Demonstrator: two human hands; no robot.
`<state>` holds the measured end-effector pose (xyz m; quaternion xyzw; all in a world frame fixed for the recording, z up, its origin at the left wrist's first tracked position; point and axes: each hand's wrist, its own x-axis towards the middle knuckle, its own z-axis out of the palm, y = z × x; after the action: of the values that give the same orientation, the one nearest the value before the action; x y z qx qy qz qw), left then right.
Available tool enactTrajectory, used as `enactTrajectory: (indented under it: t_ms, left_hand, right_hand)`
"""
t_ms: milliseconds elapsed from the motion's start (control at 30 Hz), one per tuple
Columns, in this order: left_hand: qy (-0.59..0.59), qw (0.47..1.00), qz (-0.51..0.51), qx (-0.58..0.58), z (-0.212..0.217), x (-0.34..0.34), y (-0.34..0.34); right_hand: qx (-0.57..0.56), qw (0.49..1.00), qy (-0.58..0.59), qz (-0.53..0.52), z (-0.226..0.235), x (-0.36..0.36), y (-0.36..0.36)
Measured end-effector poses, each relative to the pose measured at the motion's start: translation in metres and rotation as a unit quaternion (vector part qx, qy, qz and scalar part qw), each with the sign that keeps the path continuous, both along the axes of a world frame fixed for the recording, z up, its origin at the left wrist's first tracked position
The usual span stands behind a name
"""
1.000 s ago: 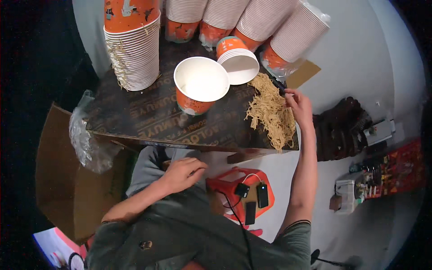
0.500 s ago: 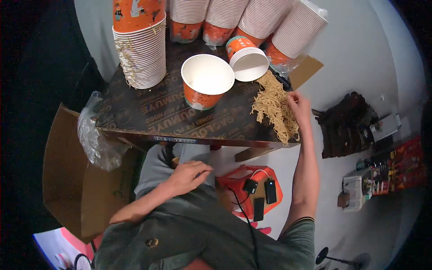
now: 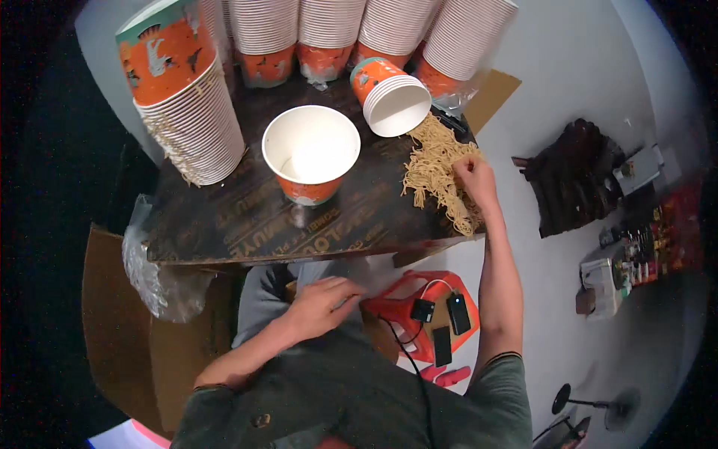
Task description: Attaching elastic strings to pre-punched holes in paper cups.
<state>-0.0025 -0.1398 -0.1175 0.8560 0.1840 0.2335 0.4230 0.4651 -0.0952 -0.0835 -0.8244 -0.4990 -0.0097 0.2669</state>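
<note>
My right hand (image 3: 476, 179) is at the right edge of a loose heap of thin tan strands (image 3: 434, 161), which look like rubber bands. Its fingers are pinched together; what they hold, if anything, is hidden. My left hand (image 3: 323, 305) rests low over my lap, fingers loosely stretched, with nothing visible in it. A white-lined orange paper tub (image 3: 310, 146) stands upright on the dark table (image 3: 247, 224), its opening facing up. Beyond the heap a short nest of similar tubs (image 3: 396, 97) lies tipped on its side, mouth toward me.
A tall stack of upturned tubs (image 3: 191, 123), tan strands along its side, stands at the left. Several wrapped stacks (image 3: 329, 30) line the back. Below left are a cardboard box (image 3: 112, 322) and clear plastic bag (image 3: 161, 277); below right, a red stool (image 3: 407, 292) with cabled devices.
My head view has shifted, so the table's objects sit further left. My right hand has moved inward over the edge of the heap. My left hand stays over my lap.
</note>
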Motion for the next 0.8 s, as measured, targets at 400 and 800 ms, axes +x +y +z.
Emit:
enactTrajectory:
  t_ms: [400,800]
  left_hand:
    - [-0.125,0.987,-0.101,0.018,0.030,0.093,0.050]
    - [-0.092,0.993,-0.078,0.008,0.003,0.085,0.048]
  right_hand:
    - [-0.011,0.997,0.076,0.025,-0.005,0.017,-0.016]
    - [-0.008,0.976,0.216,0.007,-0.008,0.015,-0.014]
